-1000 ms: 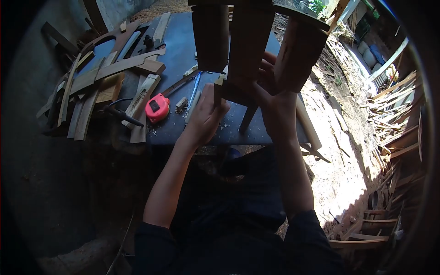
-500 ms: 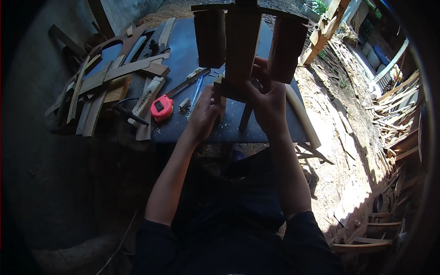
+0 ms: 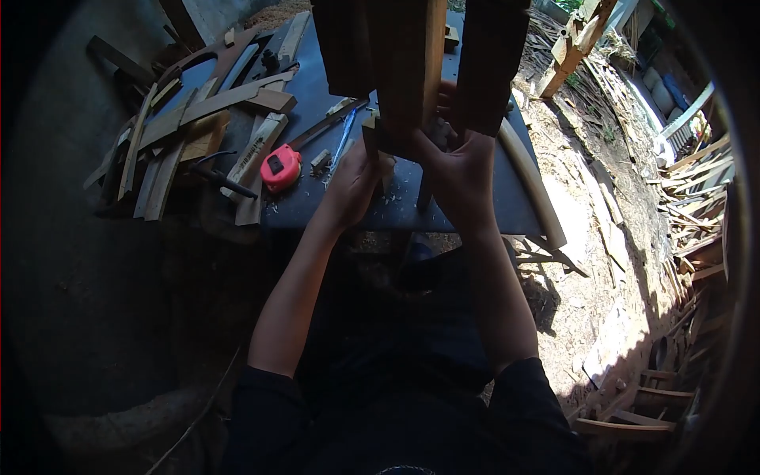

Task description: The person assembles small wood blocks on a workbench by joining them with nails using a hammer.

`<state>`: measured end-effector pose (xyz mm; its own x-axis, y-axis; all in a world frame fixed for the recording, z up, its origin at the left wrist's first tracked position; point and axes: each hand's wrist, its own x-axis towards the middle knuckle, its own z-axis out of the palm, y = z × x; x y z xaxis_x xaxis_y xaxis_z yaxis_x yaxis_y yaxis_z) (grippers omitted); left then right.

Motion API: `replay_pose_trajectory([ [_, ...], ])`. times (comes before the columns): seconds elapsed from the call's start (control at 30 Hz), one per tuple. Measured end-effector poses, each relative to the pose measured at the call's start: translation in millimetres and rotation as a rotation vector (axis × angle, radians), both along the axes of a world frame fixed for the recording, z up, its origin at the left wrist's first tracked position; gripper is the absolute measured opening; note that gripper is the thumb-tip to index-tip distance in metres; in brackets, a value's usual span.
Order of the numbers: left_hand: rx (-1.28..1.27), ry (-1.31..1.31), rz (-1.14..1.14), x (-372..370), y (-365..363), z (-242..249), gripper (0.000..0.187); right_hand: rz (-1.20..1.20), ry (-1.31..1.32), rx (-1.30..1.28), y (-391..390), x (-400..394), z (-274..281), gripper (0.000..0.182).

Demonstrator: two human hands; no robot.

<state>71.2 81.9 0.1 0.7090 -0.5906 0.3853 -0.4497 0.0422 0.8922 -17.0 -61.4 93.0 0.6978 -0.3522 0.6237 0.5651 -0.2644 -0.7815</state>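
A dark wooden frame [image 3: 400, 63] with several upright slats rises in front of me at the top centre, its upper end cut off by the view. My left hand [image 3: 354, 184] is closed round a lower left part of it. Around the lower middle, my right hand [image 3: 461, 170] grips the same frame, some fingers passing behind the wood. Shadow hides the exact finger contact. Just left of my left hand lie a blue pen-like item [image 3: 345, 136] and a small wood block [image 3: 320, 161] on the dark table [image 3: 317, 207].
A red tape measure [image 3: 281, 168] lies left of the hands, beside a dark-handled tool [image 3: 226, 180] and piled wood strips [image 3: 178, 127]. A curved wooden piece [image 3: 532, 186] runs along the table's right edge. More wood scraps [image 3: 697, 206] lie far right.
The wooden frame has come closer and higher, so its top now leaves the view. Both hands still hold it, and the table has shifted slightly upward in view.
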Motion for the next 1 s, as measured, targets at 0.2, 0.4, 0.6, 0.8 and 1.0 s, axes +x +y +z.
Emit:
replay_pose_trajectory([
  [0.2, -0.034, 0.095, -0.038, -2, 2, 2, 0.060, 0.052, 0.046, 0.099, -1, 1, -11, 0.052],
  [0.4, -0.030, 0.134, -0.002, -1, 4, 0, 0.072, 0.091, 0.020, 0.102, -1, 4, -17, 0.059],
  [0.6, 0.012, 0.153, 0.070, -13, 4, 10, 0.081, 0.049, -0.018, -0.134, -9, 6, -22, 0.063],
  [0.8, 0.020, 0.098, 0.017, -9, 6, 6, 0.081, 0.079, -0.001, -0.089, -10, 5, -18, 0.068],
  [1.0, 0.014, 0.137, 0.024, -11, 3, 7, 0.081, 0.071, -0.031, -0.102, -15, -1, -20, 0.070],
])
